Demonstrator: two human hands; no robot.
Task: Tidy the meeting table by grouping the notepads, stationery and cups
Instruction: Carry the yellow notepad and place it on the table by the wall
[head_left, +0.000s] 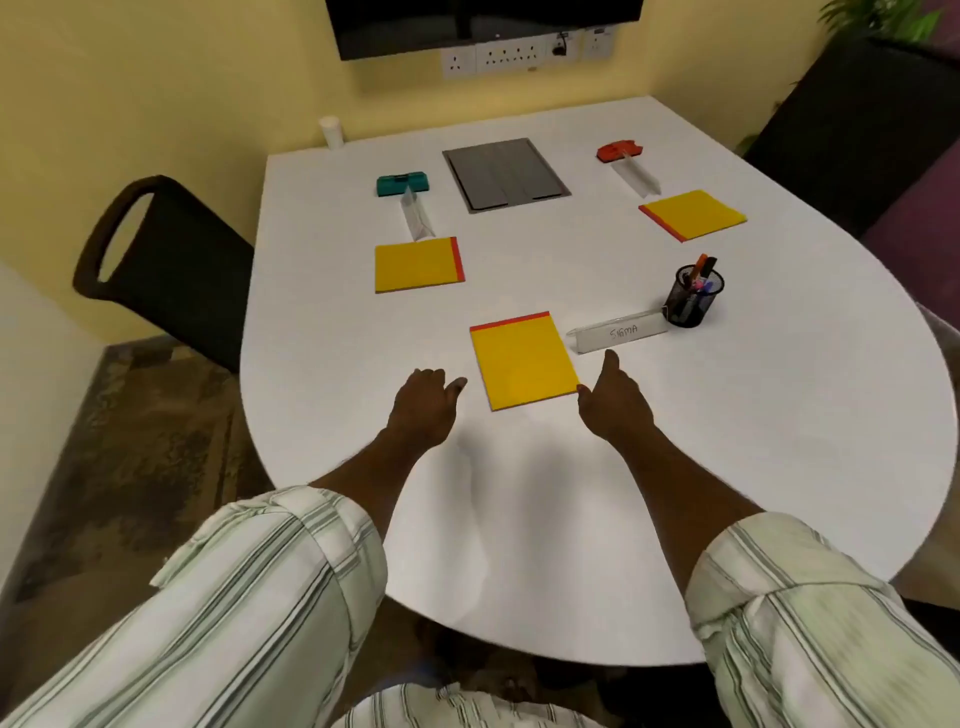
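Yellow with a red edge, the nearest notepad (522, 361) lay flat on the white desk (753, 441) between both hands, and neither held it. The left grip (426, 402) hovered just beside its near left corner, fingers loosely curled on nothing. The right grip (613, 400) was also apart, thumb at the pad's near right corner, forefinger stretched toward the name card (618, 332). The left notepad (418, 265) and far notepad (693, 214) lay well apart, and a white cup (331, 132) stood at the far left corner. The risk, I judged, was that a thin flat pad gives little to pinch, so the fingers might shove it into the card just beside it, and the card into the pen pot (693, 296) at its end.
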